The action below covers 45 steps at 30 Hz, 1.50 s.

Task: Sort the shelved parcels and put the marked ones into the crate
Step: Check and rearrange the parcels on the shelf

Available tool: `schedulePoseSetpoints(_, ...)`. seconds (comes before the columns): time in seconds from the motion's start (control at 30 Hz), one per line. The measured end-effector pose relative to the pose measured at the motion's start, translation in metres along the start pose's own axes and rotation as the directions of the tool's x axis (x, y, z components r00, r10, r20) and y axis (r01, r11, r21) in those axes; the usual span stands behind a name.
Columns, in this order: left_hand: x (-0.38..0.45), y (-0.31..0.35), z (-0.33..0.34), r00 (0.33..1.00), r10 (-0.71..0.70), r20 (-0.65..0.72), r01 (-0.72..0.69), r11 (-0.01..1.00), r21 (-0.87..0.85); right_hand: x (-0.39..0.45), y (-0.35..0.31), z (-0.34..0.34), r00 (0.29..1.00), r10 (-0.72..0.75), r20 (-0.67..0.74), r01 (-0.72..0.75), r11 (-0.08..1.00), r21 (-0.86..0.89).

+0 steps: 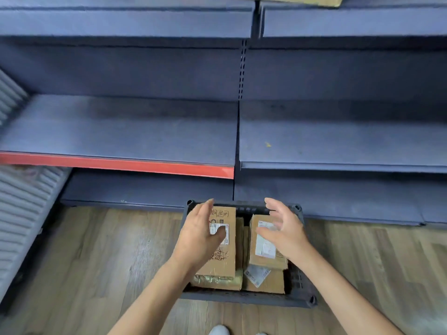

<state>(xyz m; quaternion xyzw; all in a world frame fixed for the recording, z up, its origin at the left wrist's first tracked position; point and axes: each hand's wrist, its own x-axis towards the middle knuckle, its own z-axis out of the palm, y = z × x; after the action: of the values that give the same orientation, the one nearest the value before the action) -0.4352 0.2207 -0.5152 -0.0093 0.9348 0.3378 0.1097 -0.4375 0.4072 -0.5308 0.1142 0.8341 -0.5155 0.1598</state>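
Nearest the camera: the toe of a white shoe (219, 330) is seen at the bottom edge, on the wood-grain plank floor (96, 257).
Blue-grey steel shelving (121, 126): its visible boards are mostly bare; the corner of one brown carton (312, 0) is seen at the top edge.
Dark grey perforated plastic crate (244, 299): set on the floor just before the lowest shelf, packed with parcels. It is judged heavy when full and best lifted by both end rims.
Tall brown cardboard parcel with black printing and a white label (223, 257): laid in the crate's left half. It is judged stiff and light; the taped faces may be slippery, so the long edges are the place to be gripped.
Smaller brown cardboard parcel with a white label (263, 243): laid in the right half, atop another labelled box (264, 281). It is likely light and rigid.
Yellowish plastic-wrapped packet (217, 281): tucked under the tall parcel and judged soft.
Left hand (202, 234): held over the tall parcel, fingers extended, nothing grasped.
Right hand (281, 228): held over the smaller parcel, fingers loosely spread, nothing grasped.
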Motion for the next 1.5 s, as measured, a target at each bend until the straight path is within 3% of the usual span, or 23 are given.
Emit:
schedulePoseSetpoints(0.4, -0.026, 0.103, -0.128, 0.954, 0.219, -0.204, -0.22, 0.975, 0.019, -0.058, -0.16, -0.086, 0.939, -0.304, -0.16, 0.304, 0.952, -0.025)
schedulePoseSetpoints(0.57, -0.041, 0.139, -0.189, 0.919, 0.306, -0.249, -0.31, 0.95, 0.021, -0.086, -0.217, -0.125, 0.908, -0.359, -0.218, 0.362, 0.932, -0.028)
schedulePoseSetpoints(0.73, -0.046, 0.17, -0.258, 0.855, 0.405, -0.323, -0.39, 0.914, 0.114, -0.112, -0.279, -0.16, 0.872, -0.422, -0.247, 0.404, 0.907, -0.122)
schedulePoseSetpoints(0.93, -0.045, 0.192, -0.328, 0.781, 0.482, -0.398, -0.458, 0.874, 0.16, -0.126, -0.358, -0.174, 0.78, -0.553, -0.293, 0.504, 0.833, -0.23)
schedulePoseSetpoints(1.1, -0.038, 0.197, -0.359, 0.773, 0.493, -0.4, -0.474, 0.867, 0.153, -0.127, -0.382, -0.159, 0.748, -0.592, -0.299, 0.543, 0.806, -0.236)
schedulePoseSetpoints(1.5, 0.008, 0.204, -0.369, 0.85, 0.417, -0.322, -0.372, 0.908, 0.194, -0.077, -0.374, -0.17, 0.782, -0.556, -0.281, 0.531, 0.831, -0.167)
